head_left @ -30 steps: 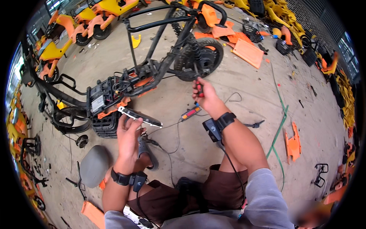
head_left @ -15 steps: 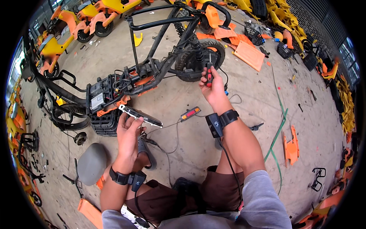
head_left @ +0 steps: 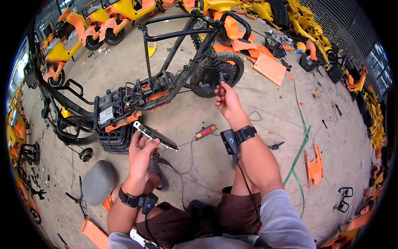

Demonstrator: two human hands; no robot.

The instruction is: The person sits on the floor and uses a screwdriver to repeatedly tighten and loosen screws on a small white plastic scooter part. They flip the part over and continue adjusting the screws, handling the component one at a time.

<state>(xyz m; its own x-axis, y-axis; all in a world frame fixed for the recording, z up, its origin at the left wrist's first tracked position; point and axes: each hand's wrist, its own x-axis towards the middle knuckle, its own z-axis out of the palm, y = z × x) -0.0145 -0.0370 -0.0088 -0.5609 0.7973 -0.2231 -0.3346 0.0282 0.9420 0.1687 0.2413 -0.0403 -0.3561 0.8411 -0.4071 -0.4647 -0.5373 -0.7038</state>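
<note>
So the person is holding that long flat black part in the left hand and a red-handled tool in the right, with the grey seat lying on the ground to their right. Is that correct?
Not quite. The head view shows the grey seat lying on the ground to the person's left, beside the left forearm, not to their right. The rest holds: the left hand holds the long flat black part, and the right hand grips a red-handled tool.

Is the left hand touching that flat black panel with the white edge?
Touching. The head view shows the left hand with fingers wrapped around the flat black panel.

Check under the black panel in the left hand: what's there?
Under the black panel, held by the left hand, black cables trail over bare concrete floor toward a small orange-red light unit. The hand hides the panel's near end and its wire joint.
</note>
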